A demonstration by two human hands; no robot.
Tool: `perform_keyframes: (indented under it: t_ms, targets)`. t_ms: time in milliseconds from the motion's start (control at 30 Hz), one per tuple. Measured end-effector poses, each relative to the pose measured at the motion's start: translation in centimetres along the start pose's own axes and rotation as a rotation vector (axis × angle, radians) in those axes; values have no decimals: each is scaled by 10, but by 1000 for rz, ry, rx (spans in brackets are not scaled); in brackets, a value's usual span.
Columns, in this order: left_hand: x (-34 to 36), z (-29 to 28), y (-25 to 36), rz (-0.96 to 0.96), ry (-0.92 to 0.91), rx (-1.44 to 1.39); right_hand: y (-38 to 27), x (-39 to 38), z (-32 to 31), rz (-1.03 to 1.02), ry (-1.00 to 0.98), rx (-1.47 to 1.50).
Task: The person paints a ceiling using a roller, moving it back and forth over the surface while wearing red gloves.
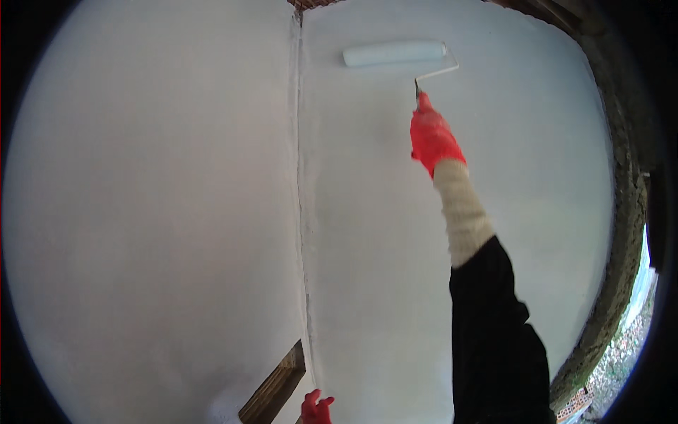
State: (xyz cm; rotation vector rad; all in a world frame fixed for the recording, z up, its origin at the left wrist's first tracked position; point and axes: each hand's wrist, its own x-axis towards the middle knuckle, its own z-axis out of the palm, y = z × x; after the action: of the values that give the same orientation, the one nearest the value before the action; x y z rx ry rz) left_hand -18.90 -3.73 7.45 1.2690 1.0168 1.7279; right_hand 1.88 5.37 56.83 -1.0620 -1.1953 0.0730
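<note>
A paint roller (395, 53) with a pale, whitish-blue sleeve lies level against the upper part of the white wall (381, 233). My right hand (436, 138), in a red-coated glove with a long cream cuff, is closed round its handle. The bent wire frame runs from the roller's right end down to the grip, most of which the fingers hide. At the lower edge, my left hand (316, 408) shows only in part, in a red glove. Its visible fingers are apart, with nothing seen between them, close to the wall corner.
A rough vertical corner seam (302, 212) separates this wall from another white wall (155, 212) on the left. A brown, wooden-looking slanted strip (275, 385) lies low beside the seam. At right, a rough grey-brown edge (621, 212) borders the wall, with bright stony ground (621, 353) beyond.
</note>
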Motion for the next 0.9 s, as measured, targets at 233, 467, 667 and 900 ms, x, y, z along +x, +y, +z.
perform_keyframes:
  t_ms: [233,467,667,900]
  targets:
    - [45,-16,-61,-91,97,-148,-61,158,4,-463,141,-492]
    - [50,-40,-82,-38,248,82,-115,217,15,-714,293,-1118]
    - [32,-54,-86,-54,291,251,-127,241,29,-742,188,-930]
    - [20,-56,-48,-1,217,76,-93,161,19,-575,95,726]
